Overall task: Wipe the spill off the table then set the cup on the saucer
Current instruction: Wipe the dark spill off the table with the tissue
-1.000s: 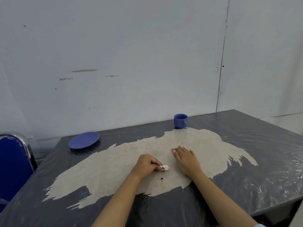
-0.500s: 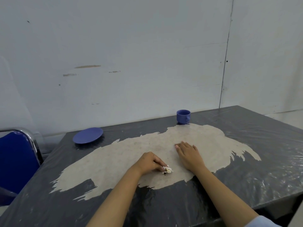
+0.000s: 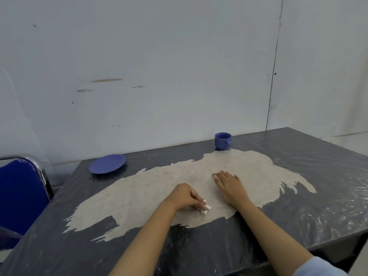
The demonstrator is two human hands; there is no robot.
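Note:
My left hand (image 3: 184, 197) is closed on a small white wad of tissue (image 3: 206, 209) and presses it onto the table near the front middle. A tiny dark speck lies just beside the wad. My right hand (image 3: 231, 186) rests flat and spread on the tabletop to the right of it. A blue cup (image 3: 222, 140) stands upright at the table's far edge, beyond my right hand. A blue saucer (image 3: 107, 163) lies at the far left, with nothing on it.
The dark table (image 3: 318, 196) is covered with clear plastic film and has a large pale worn patch (image 3: 151, 192) in the middle. A blue chair (image 3: 20, 194) with a chrome frame stands at the left edge. A white wall is right behind the table.
My left hand has slid the tissue a little toward me over the dark specks. My right hand stays flat in place. The view shifted slightly.

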